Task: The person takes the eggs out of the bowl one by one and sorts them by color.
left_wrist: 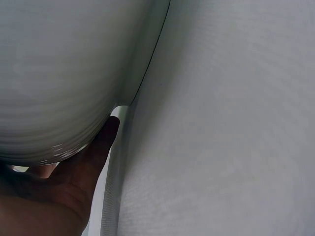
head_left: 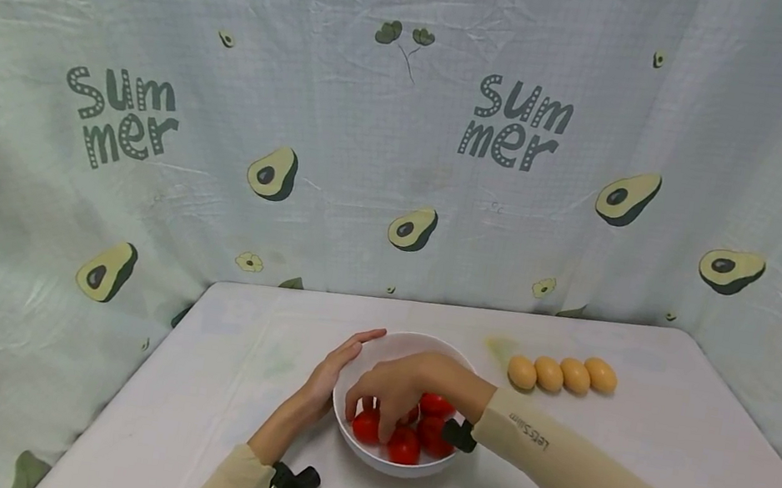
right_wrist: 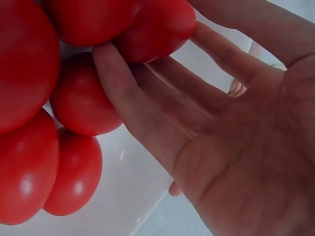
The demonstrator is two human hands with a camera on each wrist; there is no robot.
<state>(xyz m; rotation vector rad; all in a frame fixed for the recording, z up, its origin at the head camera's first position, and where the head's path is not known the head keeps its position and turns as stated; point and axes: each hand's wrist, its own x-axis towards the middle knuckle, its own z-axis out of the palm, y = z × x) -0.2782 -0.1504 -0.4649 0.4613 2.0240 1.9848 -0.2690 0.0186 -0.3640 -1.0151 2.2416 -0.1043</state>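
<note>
A white bowl (head_left: 395, 469) holds several smooth red eggs (head_left: 404, 446) on the table. My left hand (head_left: 324, 377) rests against the bowl's outer left side, its fingers extended along the wall. In the left wrist view, a finger of that hand (left_wrist: 81, 169) touches the curved outside of the bowl (left_wrist: 59, 98). My right hand (head_left: 395, 388) reaches down into the bowl from above, around one red egg (head_left: 366, 426) near the left. From the right wrist, the right hand (right_wrist: 231, 137) shows mostly straight fingers, touching red eggs (right_wrist: 157, 32); some fingertips are hidden behind them.
To the right behind the bowl, several tan eggs (head_left: 549, 375) lie in a row on the white table (head_left: 555, 463). A cloth printed with avocados (head_left: 349, 120) hangs behind and beside the table. Small black wrist cameras (head_left: 296, 483) sit on both wrists.
</note>
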